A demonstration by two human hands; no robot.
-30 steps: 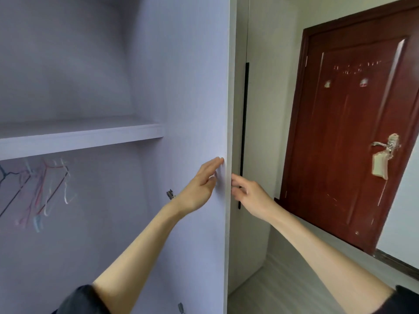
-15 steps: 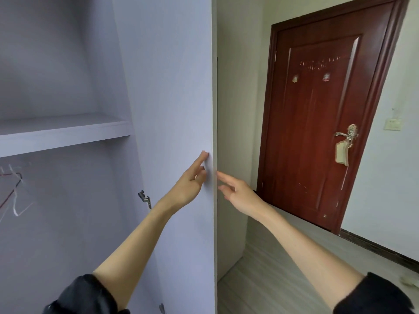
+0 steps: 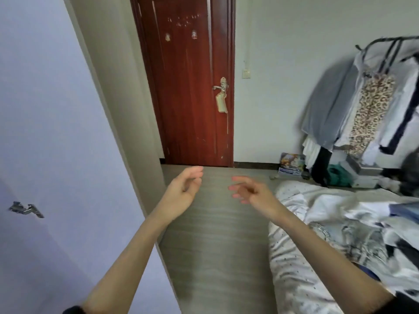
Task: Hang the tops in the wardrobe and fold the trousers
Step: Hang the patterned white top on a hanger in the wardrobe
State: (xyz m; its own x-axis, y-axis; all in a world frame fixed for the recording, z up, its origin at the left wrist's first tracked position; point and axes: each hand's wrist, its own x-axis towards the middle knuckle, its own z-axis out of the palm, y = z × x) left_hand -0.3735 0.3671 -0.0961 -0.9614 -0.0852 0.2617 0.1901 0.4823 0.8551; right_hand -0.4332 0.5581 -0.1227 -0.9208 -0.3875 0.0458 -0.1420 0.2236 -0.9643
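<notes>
The pale lilac wardrobe door (image 3: 52,123) stands open along the left, a metal hinge (image 3: 25,209) on its inner face. My left hand (image 3: 183,189) floats just right of the door's edge, fingers loosely apart and holding nothing. My right hand (image 3: 251,193) hovers beside it over the floor, also free with fingers spread. A heap of clothes (image 3: 367,234) lies on the bed (image 3: 294,279) at the lower right, pale and dark garments mixed. The wardrobe's inside is out of view.
A dark red room door (image 3: 190,87) is shut straight ahead. A garment rack (image 3: 371,105) with hanging clothes and a grey cover stands at the right wall, boxes and a bag (image 3: 290,165) at its foot. Wood-look floor (image 3: 215,245) runs between wardrobe and bed.
Both hands have come off the wardrobe door's edge and now hang free in the air. The view has swung right and down, from the wardrobe's inside to the floor and bed.
</notes>
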